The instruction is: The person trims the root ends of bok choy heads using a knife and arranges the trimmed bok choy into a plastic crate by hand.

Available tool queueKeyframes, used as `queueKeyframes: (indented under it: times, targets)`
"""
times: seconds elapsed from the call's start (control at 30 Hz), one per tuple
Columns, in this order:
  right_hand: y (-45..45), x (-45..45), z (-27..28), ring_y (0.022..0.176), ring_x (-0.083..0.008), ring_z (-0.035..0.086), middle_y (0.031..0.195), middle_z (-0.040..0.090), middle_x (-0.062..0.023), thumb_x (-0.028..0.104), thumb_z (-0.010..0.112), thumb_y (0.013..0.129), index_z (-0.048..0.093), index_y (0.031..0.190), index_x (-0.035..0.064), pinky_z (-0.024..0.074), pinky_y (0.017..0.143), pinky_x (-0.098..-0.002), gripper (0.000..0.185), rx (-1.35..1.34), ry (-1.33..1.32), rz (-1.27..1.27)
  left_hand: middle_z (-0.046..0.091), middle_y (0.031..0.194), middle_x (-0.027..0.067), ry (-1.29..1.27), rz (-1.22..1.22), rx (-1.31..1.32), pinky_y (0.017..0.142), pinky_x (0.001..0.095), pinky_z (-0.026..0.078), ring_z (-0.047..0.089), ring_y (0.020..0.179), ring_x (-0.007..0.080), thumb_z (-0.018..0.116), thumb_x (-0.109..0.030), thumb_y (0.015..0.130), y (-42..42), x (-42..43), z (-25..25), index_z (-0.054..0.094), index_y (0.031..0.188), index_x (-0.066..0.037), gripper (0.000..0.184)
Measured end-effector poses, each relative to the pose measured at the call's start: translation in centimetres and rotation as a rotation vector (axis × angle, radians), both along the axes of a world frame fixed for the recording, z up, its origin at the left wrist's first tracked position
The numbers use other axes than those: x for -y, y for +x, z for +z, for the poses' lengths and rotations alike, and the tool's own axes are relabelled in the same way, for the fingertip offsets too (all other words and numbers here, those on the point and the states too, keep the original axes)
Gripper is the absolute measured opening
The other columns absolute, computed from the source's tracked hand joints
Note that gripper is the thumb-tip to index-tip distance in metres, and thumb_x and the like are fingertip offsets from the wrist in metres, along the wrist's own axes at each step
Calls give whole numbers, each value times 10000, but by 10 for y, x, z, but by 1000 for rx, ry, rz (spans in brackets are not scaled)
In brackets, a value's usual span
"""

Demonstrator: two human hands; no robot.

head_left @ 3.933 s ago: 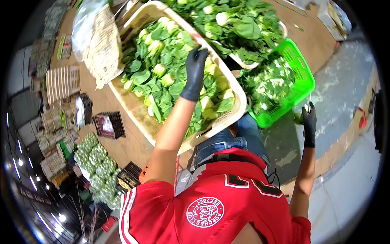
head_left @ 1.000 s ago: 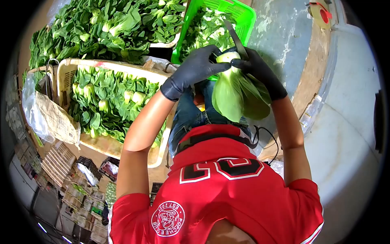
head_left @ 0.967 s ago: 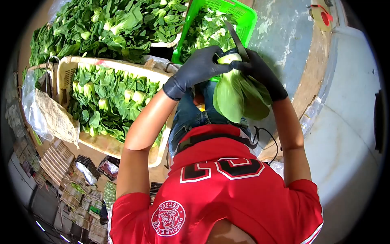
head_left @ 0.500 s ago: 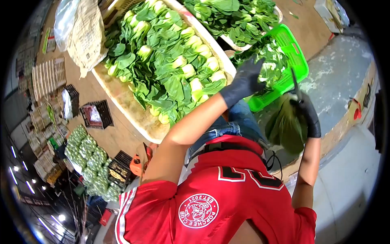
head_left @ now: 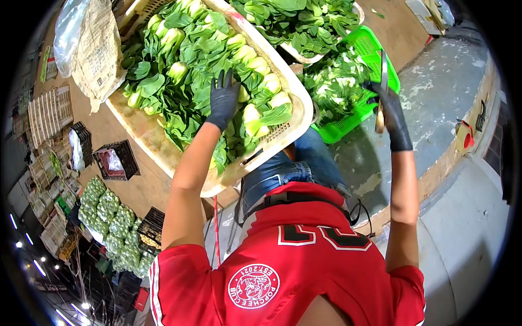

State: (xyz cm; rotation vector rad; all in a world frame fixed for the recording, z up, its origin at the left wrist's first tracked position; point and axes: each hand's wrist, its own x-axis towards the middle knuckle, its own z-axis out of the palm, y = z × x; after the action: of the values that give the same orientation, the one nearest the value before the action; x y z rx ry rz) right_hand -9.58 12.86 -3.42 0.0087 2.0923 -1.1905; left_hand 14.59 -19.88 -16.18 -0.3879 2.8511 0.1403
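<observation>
My left hand, in a black glove, lies over the leafy greens in the large cream crate, its fingers spread and nothing held. A knife is in my right hand, also black-gloved, blade pointing up and handle end below the fingers. That hand is beside the right edge of the bright green basket, which contains cut leaves and pale trimmings. Rows of pale stem ends show along the crate's right side.
Another crate heaped with greens stands behind the green basket. At the cream crate's left are a paper sack and clear plastic. Dark crates and bagged green produce are at lower left. A red object is at right.
My left hand has moved from the green basket onto the greens in the cream crate. The green vegetable that hung at my right hand is gone from it; the knife remains there, now raised.
</observation>
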Motion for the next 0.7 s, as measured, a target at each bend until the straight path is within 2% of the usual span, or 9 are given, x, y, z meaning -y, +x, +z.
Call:
queueKeyframes:
  times: [0.07, 0.13, 0.2, 0.23, 0.3, 0.37, 0.43, 0.57, 0.7]
  targets:
    - [18, -20, -12, 627, -120, 532, 766, 607, -58, 385, 580, 824, 655, 972, 10, 397, 534, -239, 410, 40, 66, 27, 322, 1380, 205, 201, 196, -146, 1026, 484, 290, 305, 1267, 374, 825, -227, 558, 12, 2, 21, 563, 1142, -107, 651]
    - [39, -34, -26, 587, -112, 545, 716, 609, -40, 313, 539, 871, 649, 955, 27, 399, 491, -238, 318, 15, 13, 122, 330, 1372, 205, 419, 287, -431, 1043, 446, 293, 332, 1251, 371, 845, -178, 548, 33, 0, 51, 554, 1145, -91, 670]
    - [63, -28, -22, 557, -102, 564, 662, 614, -37, 200, 496, 892, 650, 920, 37, 407, 457, -241, 226, -2, -42, 205, 389, 1320, 166, 874, 394, -527, 1026, 417, 331, 422, 1191, 304, 846, -192, 570, 39, -8, 92, 461, 1219, -75, 763]
    - [74, -21, -19, 552, -93, 560, 615, 602, -42, 166, 524, 866, 645, 846, 24, 412, 453, -269, 187, -143, 47, 296, 408, 1300, 151, 1110, 467, -540, 1014, 402, 352, 445, 1172, 276, 846, -199, 575, 38, -14, 109, 423, 1242, -61, 803]
    - [94, 1, -3, 524, -141, 559, 600, 583, -70, 118, 564, 814, 618, 771, 19, 421, 458, -306, 121, -302, -4, 353, 457, 1248, 120, 1182, 401, -599, 1000, 355, 370, 453, 1169, 224, 862, -174, 558, 18, -35, 149, 412, 1243, -26, 833]
    - [101, 19, 36, 509, -242, 546, 588, 532, -103, 86, 588, 753, 560, 693, 29, 425, 465, -338, 87, -699, 4, 559, 494, 1177, 107, 1134, 373, -496, 953, 338, 397, 492, 1096, 216, 861, -211, 553, -13, -61, 179, 418, 1215, -21, 819]
    - [98, 30, 61, 549, -309, 558, 598, 524, -116, 211, 655, 706, 543, 713, 88, 442, 475, -380, 166, -853, -92, 565, 514, 1140, 113, 1244, 387, -421, 924, 343, 411, 514, 1060, 229, 851, -210, 553, -33, -87, 180, 435, 1186, -6, 784]
    - [92, 13, 77, 527, -305, 547, 590, 507, -107, 205, 656, 679, 515, 699, 92, 430, 451, -390, 182, -937, -117, 530, 527, 1014, 182, 982, 96, -383, 834, 411, 437, 527, 937, 366, 819, -209, 541, -60, -123, 181, 478, 1108, 14, 698]
    - [96, -17, 63, 499, -311, 530, 579, 502, -115, 192, 640, 723, 508, 663, 84, 416, 429, -390, 181, -980, -71, 440, 528, 972, 163, 845, -99, -453, 798, 393, 445, 531, 895, 341, 805, -152, 556, -82, -154, 193, 488, 1086, 2, 637]
